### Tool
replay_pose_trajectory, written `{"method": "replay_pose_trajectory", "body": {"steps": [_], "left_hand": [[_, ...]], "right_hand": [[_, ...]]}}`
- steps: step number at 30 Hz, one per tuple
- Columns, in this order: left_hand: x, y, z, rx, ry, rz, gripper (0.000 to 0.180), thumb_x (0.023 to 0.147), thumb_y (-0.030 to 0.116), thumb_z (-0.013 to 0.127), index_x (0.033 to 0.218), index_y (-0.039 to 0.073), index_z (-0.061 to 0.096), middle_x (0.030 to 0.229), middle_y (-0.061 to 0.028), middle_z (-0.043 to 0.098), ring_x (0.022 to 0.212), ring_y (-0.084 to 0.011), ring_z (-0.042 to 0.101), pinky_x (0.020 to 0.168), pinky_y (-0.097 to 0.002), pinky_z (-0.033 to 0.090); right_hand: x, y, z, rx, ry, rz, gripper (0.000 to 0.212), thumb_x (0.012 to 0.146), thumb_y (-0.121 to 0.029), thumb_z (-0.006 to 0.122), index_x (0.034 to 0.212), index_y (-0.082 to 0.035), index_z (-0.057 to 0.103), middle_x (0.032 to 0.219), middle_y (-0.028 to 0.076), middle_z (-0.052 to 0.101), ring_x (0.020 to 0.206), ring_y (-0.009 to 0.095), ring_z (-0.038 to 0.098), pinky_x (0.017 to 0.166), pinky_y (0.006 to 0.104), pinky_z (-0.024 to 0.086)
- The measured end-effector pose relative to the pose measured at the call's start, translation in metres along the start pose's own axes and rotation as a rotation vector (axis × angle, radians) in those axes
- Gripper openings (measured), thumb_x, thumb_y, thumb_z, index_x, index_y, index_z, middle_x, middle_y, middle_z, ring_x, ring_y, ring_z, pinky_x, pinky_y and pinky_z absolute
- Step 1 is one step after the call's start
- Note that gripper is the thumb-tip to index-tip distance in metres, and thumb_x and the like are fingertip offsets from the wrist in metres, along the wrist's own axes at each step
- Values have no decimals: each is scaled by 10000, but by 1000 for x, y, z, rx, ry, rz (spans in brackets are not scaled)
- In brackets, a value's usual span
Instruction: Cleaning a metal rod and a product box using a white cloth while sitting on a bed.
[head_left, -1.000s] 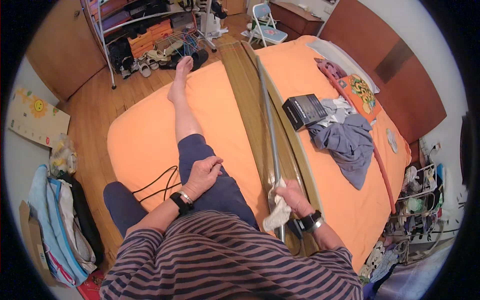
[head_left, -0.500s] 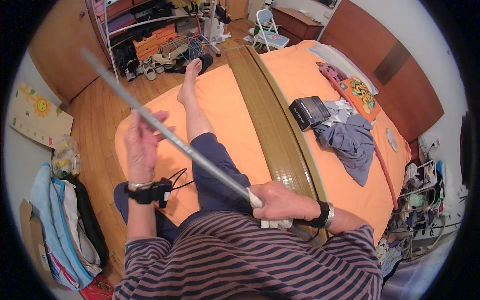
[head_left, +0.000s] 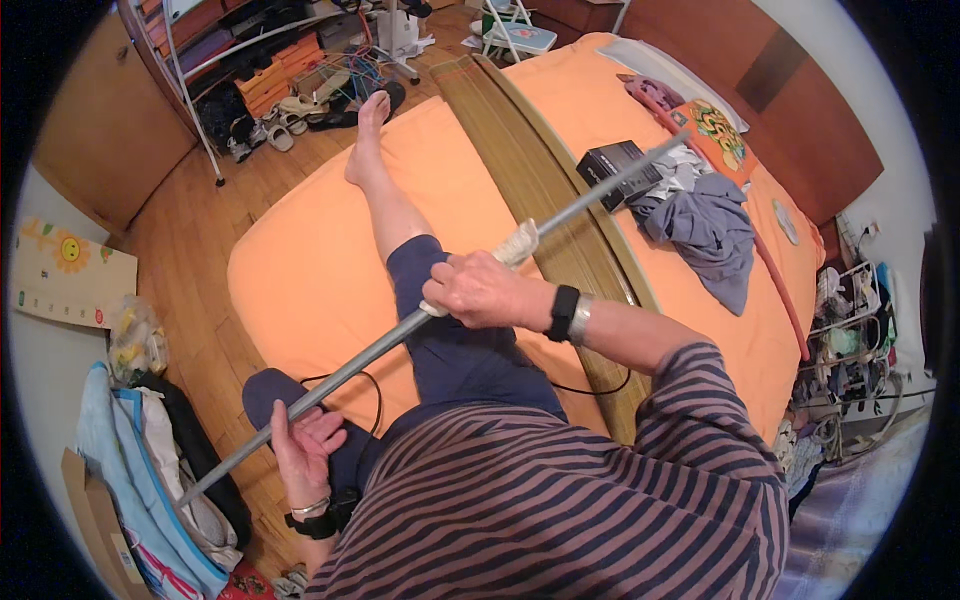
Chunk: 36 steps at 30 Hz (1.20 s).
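Pole (head_left: pixel 360 362) swung to two o'clock! Right hand (head_left: pixel 482 288) clenches cloth (head_left: pixel 518 243), mid-length seemingly now reachable (left hand (head_left: pixel 308 445), eight o'clock: fingers spread).

Pole (head_left: pixel 360 363) is gry, cloth (head_left: pixel 518 245) off-wht, bedsheet (head_left: pixel 310 240) orng, trousers (head_left: pixel 465 365) navy, shirt (head_left: pixel 560 490) striped navy & brn-mauve.

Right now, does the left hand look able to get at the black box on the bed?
Probably not: the left hand is at the lower part of the pole, while the black box lies beyond the olive mat, and the right hand and the pole seem to cross the way between.
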<state>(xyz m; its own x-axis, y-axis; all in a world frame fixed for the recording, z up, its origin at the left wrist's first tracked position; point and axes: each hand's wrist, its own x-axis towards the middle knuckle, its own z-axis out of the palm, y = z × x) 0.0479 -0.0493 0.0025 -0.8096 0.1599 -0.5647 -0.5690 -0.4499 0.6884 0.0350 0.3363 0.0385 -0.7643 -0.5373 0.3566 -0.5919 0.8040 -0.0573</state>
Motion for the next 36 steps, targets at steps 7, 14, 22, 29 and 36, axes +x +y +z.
{"method": "replay_pose_trajectory", "body": {"steps": [7, 14, 22, 29, 36], "left_hand": [[-8, 5, 30, 681, 15, 498, 281, 1003, 244, 596, 949, -18, 681, 751, -131, 688, 598, -199, 674, 547, -293, 568], [9, 5, 65, 1408, -122, 1172, 272, 829, 173, 731, 1002, -24, 653, 967, -196, 648, 861, -337, 657, 711, -374, 526], [34, -4, 61, 1639, -132, 924, 352, 798, 319, 763, 667, 59, 564, 533, -133, 540, 536, -342, 599, 517, -432, 460], [28, 10, 14, 1549, -99, 941, 297, 785, 247, 754, 640, 55, 581, 540, -149, 523, 497, -326, 582, 488, -400, 445], [11, 28, 22, 1618, -90, 800, 286, 762, 219, 753, 617, 36, 587, 537, -155, 523, 483, -314, 574, 489, -376, 439]], "right_hand": [[7, 19, 28, 18, -98, -43, 105, 773, -142, 655, 846, -90, 601, 818, 96, 606, 772, 297, 657, 650, 433, 544], [17, 13, 43, 48, -99, -98, 108, 767, -123, 651, 846, -71, 600, 813, 109, 611, 759, 306, 662, 637, 431, 541], [40, -30, 48, 76, -64, -193, 119, 774, -156, 634, 838, -87, 560, 777, 81, 554, 735, 276, 635, 631, 416, 530], [-70, 112, -27, -152, 27, -49, 201, 737, -104, 662, 909, -129, 559, 818, 70, 543, 776, 272, 591, 661, 416, 479], [-151, 207, -93, -419, -62, 289, 93, 778, -85, 597, 863, -101, 563, 839, 110, 558, 849, 342, 590, 731, 441, 478]]}}
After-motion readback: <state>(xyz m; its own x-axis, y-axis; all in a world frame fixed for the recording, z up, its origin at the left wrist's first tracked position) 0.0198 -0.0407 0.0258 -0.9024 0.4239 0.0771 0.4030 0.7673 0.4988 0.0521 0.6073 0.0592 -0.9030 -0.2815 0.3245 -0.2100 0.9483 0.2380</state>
